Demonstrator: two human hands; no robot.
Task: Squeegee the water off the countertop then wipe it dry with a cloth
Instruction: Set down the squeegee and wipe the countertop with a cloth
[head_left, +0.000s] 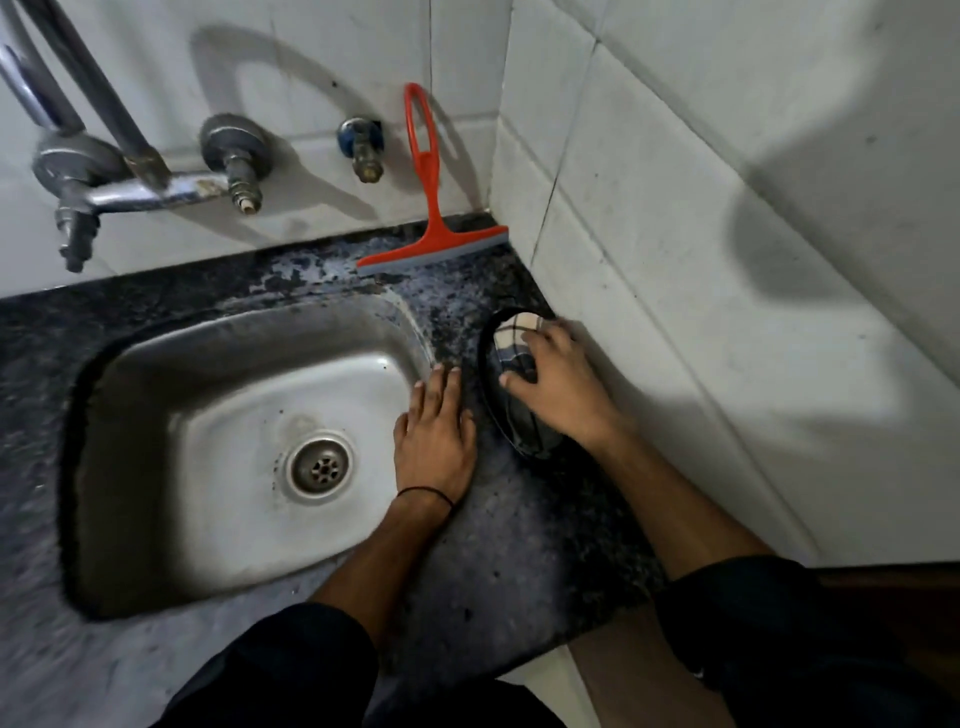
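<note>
One cloth (514, 340) under right hand (558, 382)

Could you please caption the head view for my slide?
Right hand presses checked cloth on countertop; red squeegee leans against the wall.

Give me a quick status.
Right hand pressing checked cloth on dark speckled countertop. Left hand flat at sink edge. Orange squeegee parked against wall.

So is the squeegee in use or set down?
Set down: the red squeegee leans against the tiled wall, blade on the countertop, neither hand touching it.
</note>
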